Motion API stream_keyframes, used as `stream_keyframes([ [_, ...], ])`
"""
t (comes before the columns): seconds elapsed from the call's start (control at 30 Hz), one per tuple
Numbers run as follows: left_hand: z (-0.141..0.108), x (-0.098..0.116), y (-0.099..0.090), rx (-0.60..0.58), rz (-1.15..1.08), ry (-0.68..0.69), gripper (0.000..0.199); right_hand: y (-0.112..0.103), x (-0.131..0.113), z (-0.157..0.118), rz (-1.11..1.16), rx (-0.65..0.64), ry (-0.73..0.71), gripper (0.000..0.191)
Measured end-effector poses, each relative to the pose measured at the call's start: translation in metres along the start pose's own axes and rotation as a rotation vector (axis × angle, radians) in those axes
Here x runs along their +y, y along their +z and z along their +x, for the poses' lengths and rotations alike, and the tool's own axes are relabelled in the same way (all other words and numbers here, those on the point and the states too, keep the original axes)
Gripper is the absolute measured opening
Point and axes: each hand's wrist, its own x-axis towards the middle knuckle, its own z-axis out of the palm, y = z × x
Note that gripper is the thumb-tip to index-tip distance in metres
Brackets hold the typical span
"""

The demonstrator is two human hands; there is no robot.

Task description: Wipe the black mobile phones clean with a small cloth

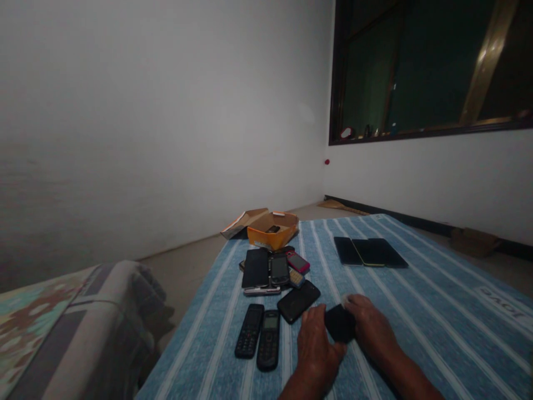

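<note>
A small dark flat object [340, 323], perhaps a phone, is held between my two hands above the striped blue cloth [216, 339]. My left hand [317, 347] grips its left edge, fingers bent. On its right side my right hand [368, 325] is closed round it, with something pale at the fingertips [346, 300] that I cannot make out. Just left of my hands lies a black smartphone [298, 301]. Two black keypad phones, one [249, 331] beside the other [268, 340], lie farther left. Behind them is a pile of phones with a large dark one [255, 268] and a pink one [298, 262].
An open orange box [272, 239] with a small dark item inside stands at the cloth's far end. Three dark flat devices [368, 252] lie in a row at the right. A cloth-covered surface [95, 333] is at the left, beyond a gap.
</note>
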Motion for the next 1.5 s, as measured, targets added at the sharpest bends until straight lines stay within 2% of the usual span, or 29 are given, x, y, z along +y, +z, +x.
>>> stream_keyframes([
  [0.2,0.001,-0.002,0.003,0.026,0.015,0.068,0.069,0.003,-0.032,-0.012,0.136,-0.105,-0.151,0.029],
  [0.33,0.001,0.000,0.001,0.040,0.021,0.079,0.065,-0.001,-0.039,-0.008,0.161,-0.115,-0.152,0.029],
  [0.43,0.001,0.004,-0.001,0.042,-0.001,0.054,0.069,-0.001,-0.027,-0.001,0.106,-0.079,-0.101,0.033],
  [0.67,0.002,0.009,-0.003,-0.004,0.028,0.014,0.073,0.000,0.022,0.010,-0.074,0.009,0.065,0.050],
  [0.8,0.001,0.008,-0.002,0.015,0.017,0.018,0.074,-0.004,0.033,0.010,-0.114,-0.002,0.084,0.052],
  [0.97,0.000,0.005,0.001,0.036,0.011,0.037,0.073,-0.004,0.011,0.003,-0.105,-0.040,0.003,0.037],
  [1.1,0.001,0.005,0.001,0.046,0.029,0.043,0.070,-0.002,-0.007,0.001,-0.046,-0.071,-0.096,0.037],
  [1.17,0.001,0.005,0.001,0.041,0.030,0.035,0.070,-0.002,-0.007,0.003,-0.056,-0.070,-0.088,0.039],
  [1.33,0.001,0.006,0.001,0.043,0.031,0.003,0.074,-0.006,0.005,0.009,-0.124,-0.036,0.039,0.047],
  [1.5,0.002,0.008,0.000,0.034,0.040,0.016,0.072,-0.007,-0.013,0.005,-0.052,-0.082,-0.056,0.037],
])
